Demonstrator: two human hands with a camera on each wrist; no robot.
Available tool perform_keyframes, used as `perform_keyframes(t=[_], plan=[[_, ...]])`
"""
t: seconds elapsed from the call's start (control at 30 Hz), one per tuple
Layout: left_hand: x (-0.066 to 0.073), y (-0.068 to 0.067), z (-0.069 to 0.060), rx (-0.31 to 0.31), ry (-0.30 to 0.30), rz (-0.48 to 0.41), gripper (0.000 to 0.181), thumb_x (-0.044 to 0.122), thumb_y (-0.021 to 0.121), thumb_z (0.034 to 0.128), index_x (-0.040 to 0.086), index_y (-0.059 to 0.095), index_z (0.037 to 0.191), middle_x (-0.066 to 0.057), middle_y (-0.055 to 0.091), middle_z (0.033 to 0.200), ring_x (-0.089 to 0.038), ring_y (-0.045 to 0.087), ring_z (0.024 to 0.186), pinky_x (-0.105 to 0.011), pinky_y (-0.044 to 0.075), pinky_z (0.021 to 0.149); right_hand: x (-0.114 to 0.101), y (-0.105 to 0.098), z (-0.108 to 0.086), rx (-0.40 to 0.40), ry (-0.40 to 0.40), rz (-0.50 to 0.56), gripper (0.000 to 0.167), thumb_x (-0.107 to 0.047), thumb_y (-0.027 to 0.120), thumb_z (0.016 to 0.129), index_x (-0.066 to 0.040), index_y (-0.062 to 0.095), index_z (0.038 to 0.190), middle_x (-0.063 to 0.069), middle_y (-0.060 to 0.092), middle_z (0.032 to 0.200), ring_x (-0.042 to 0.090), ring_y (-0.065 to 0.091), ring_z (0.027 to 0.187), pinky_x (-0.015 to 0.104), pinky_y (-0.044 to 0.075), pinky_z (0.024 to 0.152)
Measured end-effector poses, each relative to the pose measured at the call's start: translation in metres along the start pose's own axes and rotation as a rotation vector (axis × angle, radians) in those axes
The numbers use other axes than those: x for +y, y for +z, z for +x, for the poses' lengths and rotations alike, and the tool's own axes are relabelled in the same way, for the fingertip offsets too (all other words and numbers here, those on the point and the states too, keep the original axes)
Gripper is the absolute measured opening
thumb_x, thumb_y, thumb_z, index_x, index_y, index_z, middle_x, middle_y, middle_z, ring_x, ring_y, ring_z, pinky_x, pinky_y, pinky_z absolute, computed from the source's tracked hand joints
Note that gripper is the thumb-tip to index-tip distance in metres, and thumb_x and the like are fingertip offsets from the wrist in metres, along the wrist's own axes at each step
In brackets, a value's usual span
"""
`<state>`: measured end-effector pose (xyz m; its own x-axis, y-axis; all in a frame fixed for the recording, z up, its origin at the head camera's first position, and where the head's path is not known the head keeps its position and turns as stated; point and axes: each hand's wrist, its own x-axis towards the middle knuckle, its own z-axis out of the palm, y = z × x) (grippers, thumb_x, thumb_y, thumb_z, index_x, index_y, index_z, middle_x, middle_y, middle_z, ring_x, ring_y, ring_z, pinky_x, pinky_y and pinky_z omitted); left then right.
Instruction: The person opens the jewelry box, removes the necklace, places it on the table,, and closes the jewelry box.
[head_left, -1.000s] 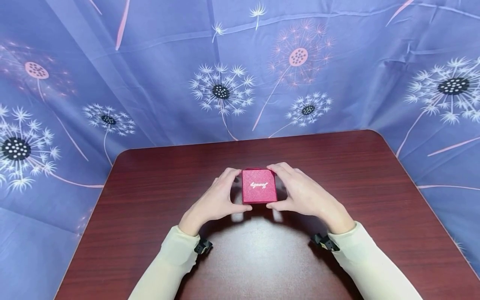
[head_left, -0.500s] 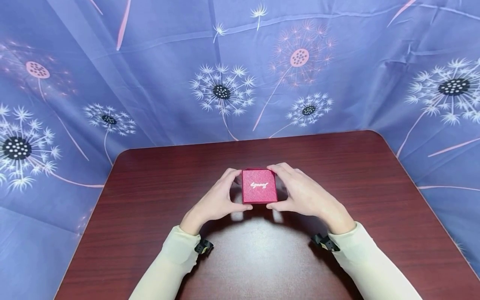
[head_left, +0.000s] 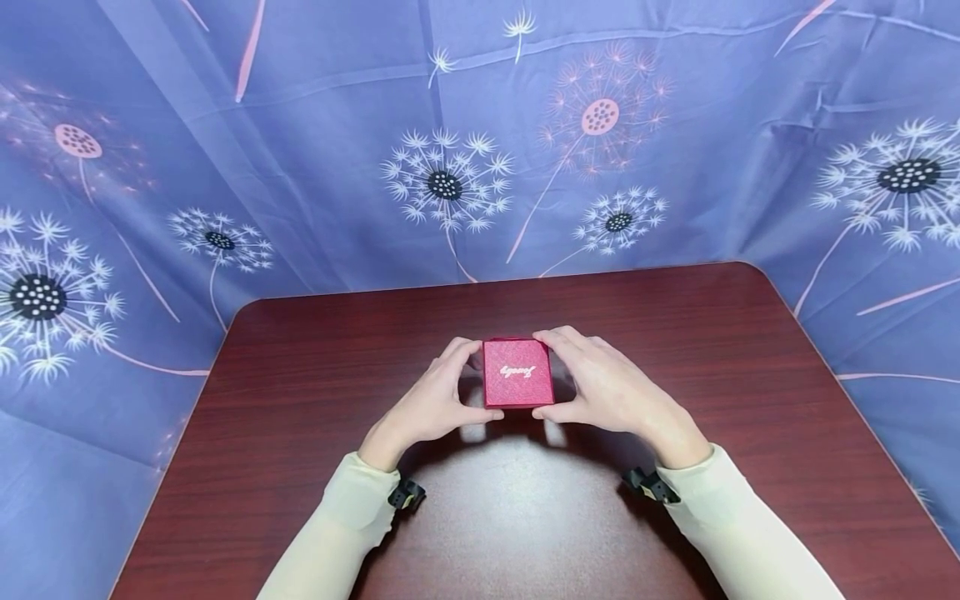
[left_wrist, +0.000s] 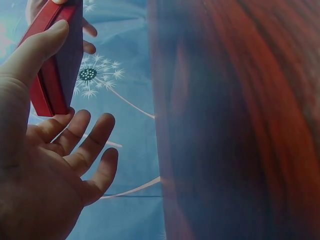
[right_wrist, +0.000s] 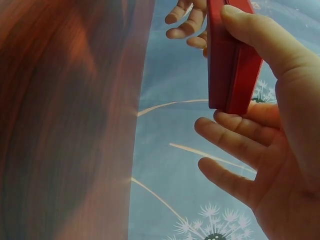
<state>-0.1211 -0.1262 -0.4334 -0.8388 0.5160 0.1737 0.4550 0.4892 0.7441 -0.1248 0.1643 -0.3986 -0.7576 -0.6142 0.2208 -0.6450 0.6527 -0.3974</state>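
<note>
A small square red jewelry box (head_left: 519,387) hangs above the table between both hands, closed, with pale script lettering upside down on its top. My left hand (head_left: 429,402) pinches its left side, thumb on the near edge and a fingertip at the far corner. Opposite, my right hand (head_left: 611,389) grips the right side in the same way. In the left wrist view the box's seam (left_wrist: 46,82) runs along its side, and the other fingers (left_wrist: 95,145) spread loose below it. From the right wrist, the thumb (right_wrist: 250,25) presses the box's near side. Its underside is partly in shadow.
The dark red wood-grain table (head_left: 300,367) has rounded far corners. Behind it and at both sides hangs a blue curtain (head_left: 322,167) with dandelion prints. Each wrist carries a black strap (head_left: 407,493) with a small device. A bright glare lies on the near tabletop.
</note>
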Motion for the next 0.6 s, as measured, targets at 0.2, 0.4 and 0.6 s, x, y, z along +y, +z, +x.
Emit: perform_keyframes(t=[0.2, 0.4, 0.6], plan=[[-0.0008, -0.0003, -0.0004, 0.001, -0.003, 0.051, 0.090, 0.034, 0.098, 0.0772, 0.015, 0.049, 0.151, 0.004, 0.051, 0.135, -0.020, 0.058, 0.120, -0.043, 0.045, 0.100, 0.0013, 0.0003, 0.0012, -0.002, -0.014, -0.022, 0.099, -0.057, 0.091, 0.077, -0.007, 0.050, 0.151, 0.006, 0.060, 0.139, 0.021, 0.061, 0.117, 0.048, 0.050, 0.100], [-0.0032, 0.0012, -0.0005, 0.003, 0.002, 0.086, 0.090, 0.037, 0.096, 0.0783, 0.017, 0.048, 0.151, 0.005, 0.051, 0.136, -0.016, 0.054, 0.120, -0.043, 0.043, 0.099, 0.0029, 0.0013, 0.0022, -0.003, -0.020, -0.028, 0.100, -0.058, 0.090, 0.077, -0.006, 0.049, 0.151, 0.006, 0.060, 0.140, 0.022, 0.062, 0.119, 0.049, 0.050, 0.100], [-0.0044, 0.0019, -0.0002, 0.002, 0.008, 0.105, 0.090, 0.039, 0.096, 0.0784, 0.016, 0.049, 0.151, 0.004, 0.052, 0.136, -0.017, 0.055, 0.119, -0.043, 0.041, 0.099, 0.0027, 0.0028, 0.0026, 0.003, -0.023, -0.034, 0.099, -0.058, 0.090, 0.076, -0.007, 0.050, 0.151, 0.006, 0.061, 0.137, 0.021, 0.062, 0.116, 0.049, 0.051, 0.099]])
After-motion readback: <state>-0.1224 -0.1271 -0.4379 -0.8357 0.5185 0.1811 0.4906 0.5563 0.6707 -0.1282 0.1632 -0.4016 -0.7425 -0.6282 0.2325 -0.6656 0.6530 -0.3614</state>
